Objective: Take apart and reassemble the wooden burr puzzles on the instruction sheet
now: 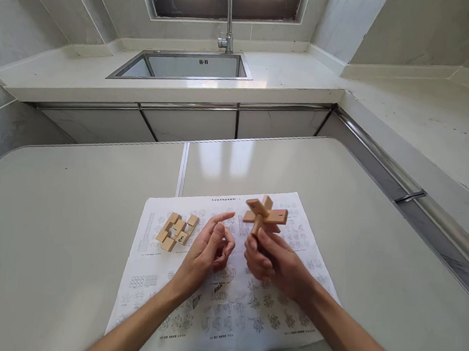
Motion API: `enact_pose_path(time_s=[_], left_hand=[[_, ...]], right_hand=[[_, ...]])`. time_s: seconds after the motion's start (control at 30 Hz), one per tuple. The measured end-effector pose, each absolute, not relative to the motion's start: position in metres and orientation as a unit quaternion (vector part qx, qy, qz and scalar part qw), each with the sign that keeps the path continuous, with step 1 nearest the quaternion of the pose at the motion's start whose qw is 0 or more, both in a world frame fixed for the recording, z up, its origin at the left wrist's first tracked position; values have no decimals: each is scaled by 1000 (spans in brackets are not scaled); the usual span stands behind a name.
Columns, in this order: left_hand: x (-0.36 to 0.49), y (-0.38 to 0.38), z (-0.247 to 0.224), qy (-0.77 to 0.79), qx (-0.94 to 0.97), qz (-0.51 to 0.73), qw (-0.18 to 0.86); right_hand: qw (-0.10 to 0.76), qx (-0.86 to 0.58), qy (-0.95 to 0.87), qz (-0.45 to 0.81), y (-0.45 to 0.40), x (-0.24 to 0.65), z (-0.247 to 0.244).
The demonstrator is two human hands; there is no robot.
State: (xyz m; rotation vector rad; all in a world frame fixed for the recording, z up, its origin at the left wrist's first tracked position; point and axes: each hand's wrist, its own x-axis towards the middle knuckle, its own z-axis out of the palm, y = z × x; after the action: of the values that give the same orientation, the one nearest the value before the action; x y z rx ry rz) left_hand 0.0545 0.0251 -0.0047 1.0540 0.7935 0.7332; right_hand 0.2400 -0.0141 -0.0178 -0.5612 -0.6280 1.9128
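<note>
One cross-shaped wooden assembly [272,216] in the right grip [275,260], over paper [241,296]

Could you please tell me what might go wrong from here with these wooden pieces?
The crossed wooden assembly is gripped only near its lower end by the right hand, so it might tip or come apart; the left hand is not supporting it.

The wooden pieces on the printed sheet lie close to the left hand, which could knock them.

The sheet lies under both forearms, so a movement might shift it.
</note>
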Motion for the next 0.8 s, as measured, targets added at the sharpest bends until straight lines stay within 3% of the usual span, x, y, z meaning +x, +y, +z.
enact_pose_path(time_s=[0.3, 0.8], left_hand=[[54, 25, -3, 360, 512, 314, 714], [53, 21, -3, 356, 559, 300, 686]], right_hand=[[595, -273, -174, 735, 7, 268, -17], [637, -212, -95, 736, 11, 284, -26]])
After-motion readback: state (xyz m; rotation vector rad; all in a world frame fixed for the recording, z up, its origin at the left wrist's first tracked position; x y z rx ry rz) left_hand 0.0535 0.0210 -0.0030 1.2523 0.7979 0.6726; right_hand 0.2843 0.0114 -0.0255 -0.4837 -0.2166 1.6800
